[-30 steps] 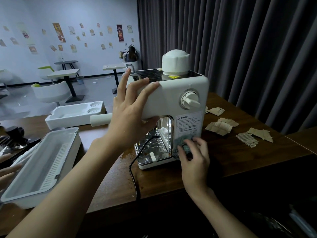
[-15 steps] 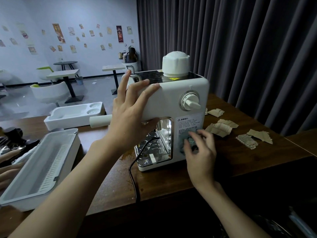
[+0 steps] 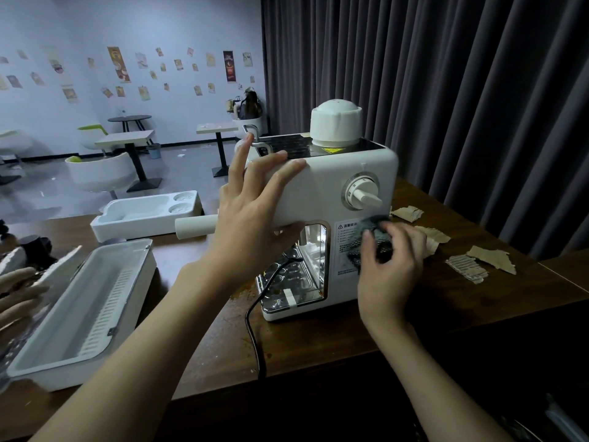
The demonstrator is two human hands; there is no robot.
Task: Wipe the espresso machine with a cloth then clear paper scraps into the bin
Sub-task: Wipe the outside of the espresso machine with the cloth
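The left hand is bracing the espresso machine, its grip wide with fingers spread. The right hand is pressing a dark cloth against the machine's front label, its grip bunching the cloth. Paper scraps are lying on the tabletop at the machine's three o'clock.

White espresso machine; dark checked cloth; tan ribbed paper scraps; brown table.
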